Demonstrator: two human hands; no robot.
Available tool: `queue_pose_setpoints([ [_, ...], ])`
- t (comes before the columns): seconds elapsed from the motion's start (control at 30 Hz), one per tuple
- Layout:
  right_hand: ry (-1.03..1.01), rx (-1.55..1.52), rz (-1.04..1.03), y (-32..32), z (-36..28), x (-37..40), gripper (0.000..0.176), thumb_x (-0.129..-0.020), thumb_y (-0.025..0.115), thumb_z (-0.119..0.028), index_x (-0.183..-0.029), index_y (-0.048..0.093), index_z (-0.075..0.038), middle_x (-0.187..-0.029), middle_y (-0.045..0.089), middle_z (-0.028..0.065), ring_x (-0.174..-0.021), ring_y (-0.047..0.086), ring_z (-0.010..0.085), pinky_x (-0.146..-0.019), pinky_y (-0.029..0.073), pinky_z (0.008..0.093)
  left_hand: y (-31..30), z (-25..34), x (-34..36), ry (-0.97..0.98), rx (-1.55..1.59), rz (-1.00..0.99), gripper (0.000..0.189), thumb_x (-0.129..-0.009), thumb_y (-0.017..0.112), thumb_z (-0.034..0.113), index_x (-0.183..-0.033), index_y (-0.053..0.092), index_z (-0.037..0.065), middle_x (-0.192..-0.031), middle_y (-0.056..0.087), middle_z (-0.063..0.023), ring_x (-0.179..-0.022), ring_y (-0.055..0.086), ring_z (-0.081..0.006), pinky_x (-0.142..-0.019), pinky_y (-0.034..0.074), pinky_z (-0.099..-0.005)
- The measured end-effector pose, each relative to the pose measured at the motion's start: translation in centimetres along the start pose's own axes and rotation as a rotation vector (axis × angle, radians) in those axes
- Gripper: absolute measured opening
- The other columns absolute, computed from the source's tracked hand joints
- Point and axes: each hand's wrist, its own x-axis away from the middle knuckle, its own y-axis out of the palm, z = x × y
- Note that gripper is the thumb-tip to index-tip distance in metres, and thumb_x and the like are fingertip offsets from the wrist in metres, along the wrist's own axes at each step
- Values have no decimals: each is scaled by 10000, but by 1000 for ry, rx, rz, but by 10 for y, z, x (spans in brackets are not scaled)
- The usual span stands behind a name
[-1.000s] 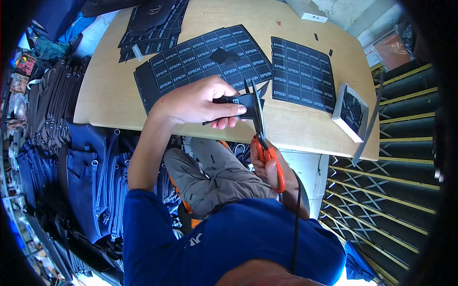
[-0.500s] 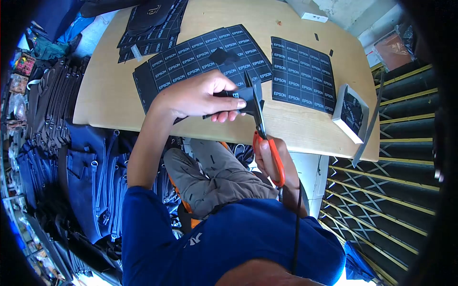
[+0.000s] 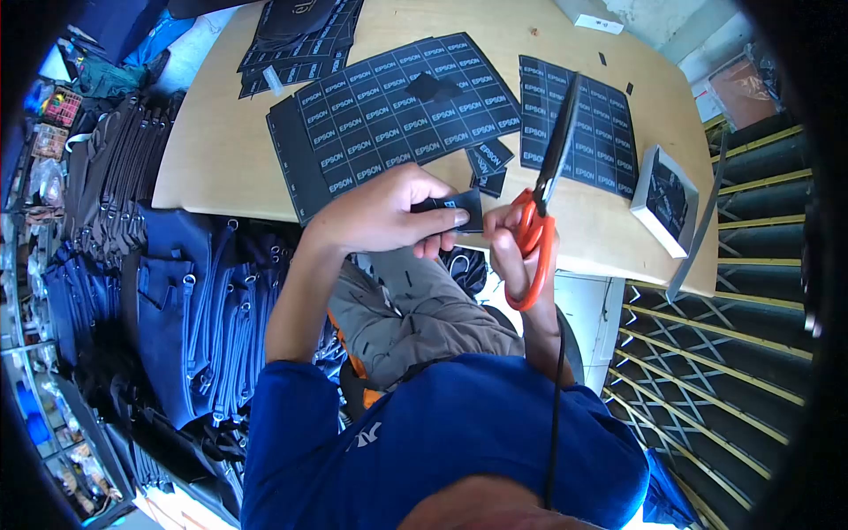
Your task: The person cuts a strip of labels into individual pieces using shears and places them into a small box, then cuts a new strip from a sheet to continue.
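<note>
In the head view, the left hand [image 3: 375, 212] was clamped on a black piece [image 3: 472, 208] near the front edge of the surface [image 3: 212, 150], while the right hand [image 3: 511, 256] gripped the orange-handled scissors [image 3: 556, 150], whose blades pointed away beyond it. Loose pieces [image 3: 488, 157] lay between two printed sheets, the larger [image 3: 371, 110] and the smaller [image 3: 609, 132]. Good handling appeared to call for a flat, firm pinch, the edge exposed and the fingertips clear of the blades.
</note>
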Motion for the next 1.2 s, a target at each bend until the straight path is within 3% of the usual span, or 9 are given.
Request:
queue_pose_setpoints([
  [0.03,-78,169,14,0,3,0,328,-773,682,14,-886,378,-37,-773,572,68,-518,410,-6,-454,318,156,7,0,4,-8,-1,-2,244,-904,546,158,-768,613,-33,-608,609,-54,-515,568,-73,-488,455,-204],
  [0.1,-109,235,25,3,3,2,337,-759,690,24,-863,378,-47,-773,586,70,-476,372,-25,-416,295,157,18,0,11,2,-20,13,247,-906,540,153,-768,611,-39,-617,616,-62,-512,570,-77,-486,455,-208],
  [0.43,13,384,-5,12,-16,26,306,-724,682,49,-794,402,-49,-762,591,57,-475,356,-9,-431,303,168,47,-13,34,-43,108,22,236,-925,511,136,-872,590,-80,-736,647,-109,-607,637,-128,-556,531,-233],
  [0.53,44,417,-39,13,-21,31,294,-723,671,50,-793,404,-50,-733,580,47,-478,360,-6,-440,309,170,52,-17,41,-23,204,26,223,-922,535,155,-883,609,-51,-732,642,-83,-597,622,-111,-543,515,-230],
  [0.77,-64,391,8,3,-26,37,259,-742,643,60,-815,414,-36,-746,580,42,-479,374,-10,-430,328,166,53,-21,65,-65,211,137,218,-912,543,139,-893,608,-69,-725,651,-107,-609,633,-121,-570,525,-234],
  [0.97,-66,360,-34,3,-27,39,256,-791,648,2,-833,398,-33,-719,537,22,-527,440,0,-466,355,157,62,-24,67,-10,106,350,222,-910,548,143,-844,619,-57,-689,634,-64,-569,586,-78,-539,492,-211],
  [1.07,-127,390,-162,-8,-25,48,270,-855,635,-122,-853,383,-26,-750,512,32,-640,481,50,-567,394,189,54,-25,62,-2,107,465,187,-896,574,148,-838,624,-23,-664,608,-32,-549,552,-56,-505,458,-195],
  [1.1,38,374,-168,-10,-32,55,272,-865,623,-149,-856,381,-25,-753,494,34,-667,474,68,-596,400,208,50,-27,59,0,106,471,187,-896,574,148,-838,624,-23,-664,608,-32,-549,552,-56,-505,458,-195],
  [1.2,105,350,-252,-26,-14,74,271,-827,619,-120,-851,365,-28,-713,439,6,-625,418,62,-563,372,218,42,-30,50,62,126,525,200,-889,590,165,-820,622,-20,-671,610,-31,-546,534,-48,-503,453,-196],
])
